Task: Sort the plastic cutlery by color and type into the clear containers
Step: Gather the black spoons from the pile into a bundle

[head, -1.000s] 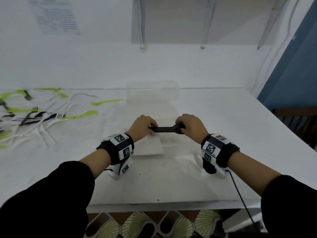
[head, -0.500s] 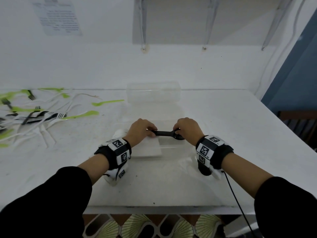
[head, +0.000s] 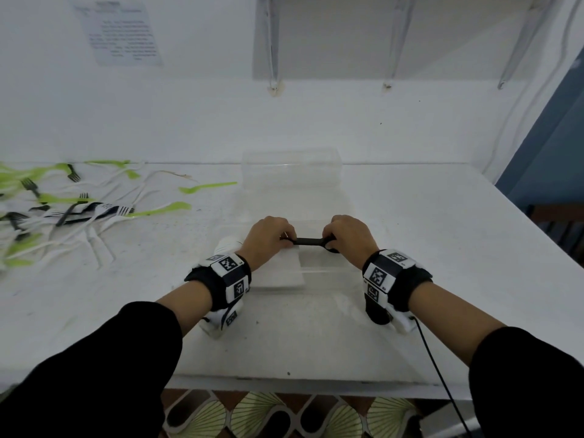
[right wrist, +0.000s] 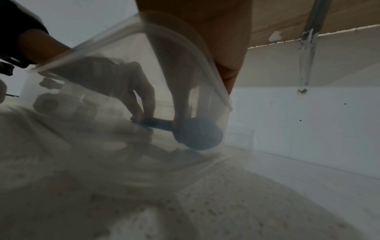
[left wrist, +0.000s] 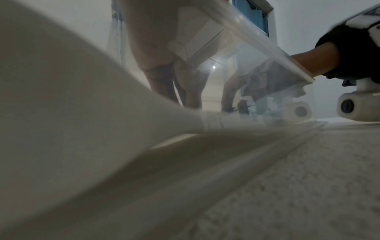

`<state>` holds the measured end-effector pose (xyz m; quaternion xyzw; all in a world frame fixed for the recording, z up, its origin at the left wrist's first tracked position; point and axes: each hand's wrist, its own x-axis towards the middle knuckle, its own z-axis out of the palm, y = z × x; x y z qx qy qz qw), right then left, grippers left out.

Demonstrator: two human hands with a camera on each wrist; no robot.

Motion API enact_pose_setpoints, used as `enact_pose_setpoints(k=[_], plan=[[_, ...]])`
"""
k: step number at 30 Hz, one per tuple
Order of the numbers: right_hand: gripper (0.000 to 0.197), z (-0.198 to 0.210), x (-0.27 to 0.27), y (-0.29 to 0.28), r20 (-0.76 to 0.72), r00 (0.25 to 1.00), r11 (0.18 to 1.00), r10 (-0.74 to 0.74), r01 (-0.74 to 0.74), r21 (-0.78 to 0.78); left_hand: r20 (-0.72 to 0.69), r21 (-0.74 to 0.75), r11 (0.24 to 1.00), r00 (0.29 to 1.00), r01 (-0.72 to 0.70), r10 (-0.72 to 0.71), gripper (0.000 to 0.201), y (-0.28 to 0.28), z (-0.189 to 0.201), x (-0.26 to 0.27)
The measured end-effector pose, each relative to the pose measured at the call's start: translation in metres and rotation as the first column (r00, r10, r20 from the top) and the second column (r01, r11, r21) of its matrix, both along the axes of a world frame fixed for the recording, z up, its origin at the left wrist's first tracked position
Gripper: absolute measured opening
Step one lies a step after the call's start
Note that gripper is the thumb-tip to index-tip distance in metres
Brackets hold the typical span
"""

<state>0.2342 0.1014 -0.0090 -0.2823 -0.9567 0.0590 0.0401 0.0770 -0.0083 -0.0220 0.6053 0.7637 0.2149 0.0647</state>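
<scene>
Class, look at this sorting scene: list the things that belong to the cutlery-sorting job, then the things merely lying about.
Belongs to the job:
black spoon, held by left hand and right hand
near clear container
far clear container
loose cutlery pile
green spoon

Just there:
paper notice on the wall
shelf brackets
table

Head view: from above, facing forward and down over the white table [head: 410,235] toward the far wall. Left wrist view: almost on the tabletop, facing right through the clear container [left wrist: 257,48], very near. Right wrist view: equally low, facing left through that container's wall. Shared by all three: the black spoon [right wrist: 197,134] held between both hands.
</scene>
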Motion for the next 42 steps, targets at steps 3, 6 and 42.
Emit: enact_pose_setpoints(k=[3,6,42], plan=[[0.025,-0.002,0.001,0.000,-0.001,1.000,1.000,-0.001,0.001,0.012,-0.020,-0.012,1.000,1.000,0.003,-0.003,0.012,0.001,0.000,0.000],[0.027,-0.002,0.002,-0.001,-0.023,0.999,1.000,-0.022,0.022,0.006,-0.020,0.007,1.000,1.000,0.002,-0.001,0.016,0.000,-0.002,0.000],[0.024,0.043,-0.184,-0.131,-0.516,0.850,0.890,0.110,-0.315,-0.328,0.327,0.319,0.846,0.887,-0.427,0.325,0.014,-0.148,0.047,-0.139]])
